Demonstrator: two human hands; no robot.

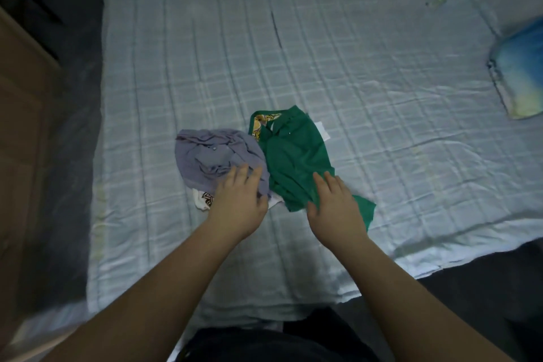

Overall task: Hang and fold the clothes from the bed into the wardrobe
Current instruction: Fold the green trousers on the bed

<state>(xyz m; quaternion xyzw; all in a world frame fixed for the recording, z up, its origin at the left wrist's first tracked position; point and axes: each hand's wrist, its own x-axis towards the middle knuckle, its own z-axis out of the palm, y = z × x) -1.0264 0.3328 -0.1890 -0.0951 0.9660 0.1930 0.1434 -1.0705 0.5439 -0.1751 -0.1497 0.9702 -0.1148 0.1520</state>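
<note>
Sprawling over most of the view is the bed [352, 67], and mid-mattress, just ahead of the person, there's a green shirt [293, 156] whose long axis runs from its far collar back toward the right hand [335, 209], plus a crumpled grey shirt [211, 156] touching it on the left, under the left hand [238, 203]. Both hands lie flat on the cloth, fingers straight, gripping nothing yet. A white patterned piece [204, 200] peeks from under the grey one; the blue pillow [520, 73] sits well apart, so it's no obstacle.
</note>
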